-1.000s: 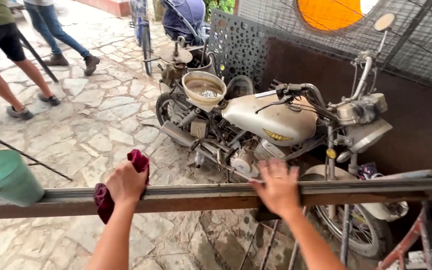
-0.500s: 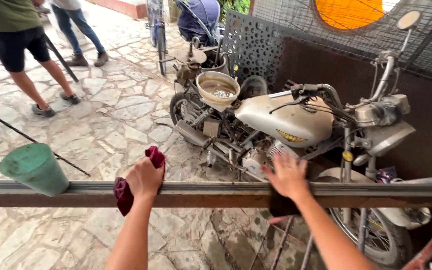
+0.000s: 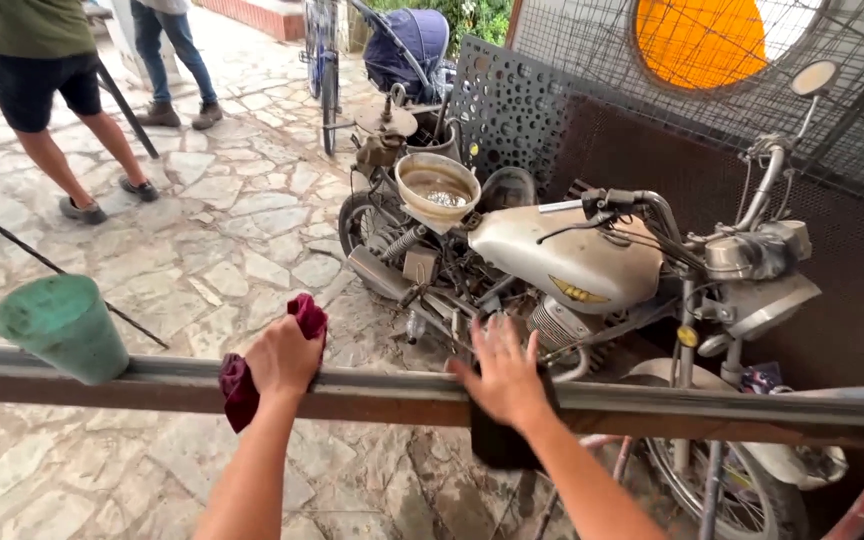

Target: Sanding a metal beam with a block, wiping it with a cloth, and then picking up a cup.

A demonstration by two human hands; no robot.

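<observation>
My left hand (image 3: 284, 357) presses a dark red cloth (image 3: 237, 385) against a long grey and rust-brown metal rail (image 3: 652, 405) that crosses the view. The cloth hangs over both sides of the rail. My right hand (image 3: 500, 370) lies flat, fingers spread, on a black cloth (image 3: 497, 445) draped over the same rail further right. A green plastic pot (image 3: 64, 325) sits upside down on the rail, left of my left hand.
Beyond the rail stands an old silver motorcycle (image 3: 577, 265) with a beige bowl (image 3: 438, 187) on its seat. Behind it are a perforated metal panel (image 3: 512, 105), a wire fence, a blue stroller (image 3: 414, 50) and a bicycle. Two people (image 3: 47, 90) walk on the stone paving at upper left.
The view has shifted right and drawn closer. Both hands have slid along the rail with their cloths, and the walking people have moved on at the upper left.
</observation>
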